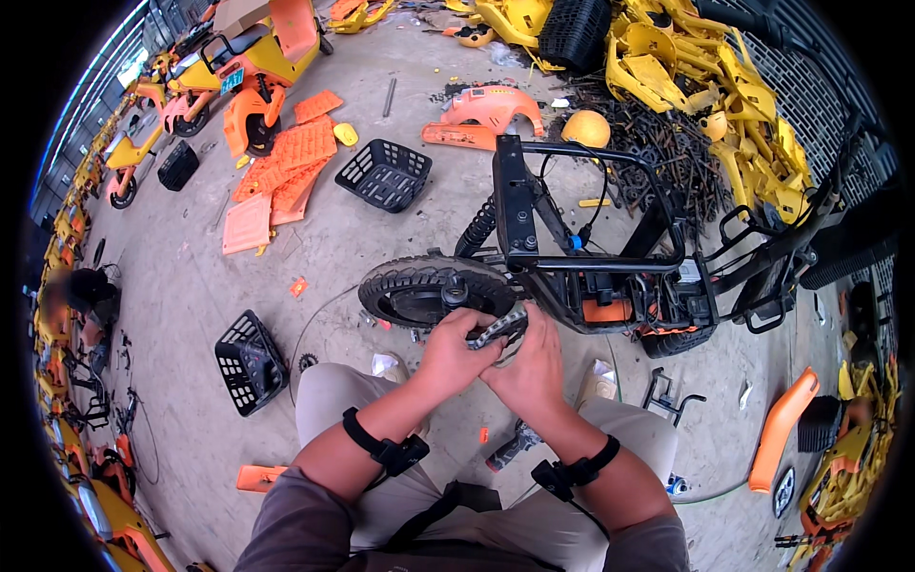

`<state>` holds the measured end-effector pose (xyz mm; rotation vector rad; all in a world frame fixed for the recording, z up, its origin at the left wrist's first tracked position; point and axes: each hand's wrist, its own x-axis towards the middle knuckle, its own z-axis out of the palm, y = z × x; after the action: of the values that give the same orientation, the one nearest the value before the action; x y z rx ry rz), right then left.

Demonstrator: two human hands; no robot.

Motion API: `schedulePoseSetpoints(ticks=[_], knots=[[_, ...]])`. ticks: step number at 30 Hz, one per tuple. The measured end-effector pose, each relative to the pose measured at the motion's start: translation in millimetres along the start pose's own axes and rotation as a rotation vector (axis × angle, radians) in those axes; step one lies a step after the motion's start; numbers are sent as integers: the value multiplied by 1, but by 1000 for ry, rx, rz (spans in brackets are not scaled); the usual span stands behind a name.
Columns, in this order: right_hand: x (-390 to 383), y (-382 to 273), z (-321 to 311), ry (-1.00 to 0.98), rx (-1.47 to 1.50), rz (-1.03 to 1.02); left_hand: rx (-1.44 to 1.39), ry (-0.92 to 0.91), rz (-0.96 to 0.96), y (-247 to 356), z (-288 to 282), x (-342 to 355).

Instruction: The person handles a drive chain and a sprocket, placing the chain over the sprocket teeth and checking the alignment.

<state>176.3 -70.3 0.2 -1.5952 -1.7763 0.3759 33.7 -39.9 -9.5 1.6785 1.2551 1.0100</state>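
My left hand [457, 348] and my right hand [529, 367] both grip a curved silver-and-black metal part [498, 326], perhaps a length of chain, in front of the black scooter frame [591, 257]. Behind my hands the frame's wheel [386, 291] with a black tyre lies low, with a dark cylindrical fitting [455, 291] at its middle. The fingers of both hands are bent around the part, and some fingertips are hidden. A dark patterned object [510, 446] lies on the floor between my legs, below my hands.
Black baskets [383, 157] [238, 362] sit on the concrete floor [181, 257]. Orange panels [286, 162], scooters [257, 86], yellow body parts [658, 67] and dark metal scraps [648, 162] lie beyond. A partly visible person [91, 291] is at the left. An orange strip [782, 429] lies right.
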Motion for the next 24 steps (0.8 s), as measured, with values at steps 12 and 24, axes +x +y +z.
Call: schedulePoseSetpoints(ticks=[12, 24], knots=[[6, 19, -21, -230, 167, 50, 9, -46, -62, 1, -7, 2], [2, 58, -49, -421, 473, 174, -147, -104, -15, 5, -2, 3]])
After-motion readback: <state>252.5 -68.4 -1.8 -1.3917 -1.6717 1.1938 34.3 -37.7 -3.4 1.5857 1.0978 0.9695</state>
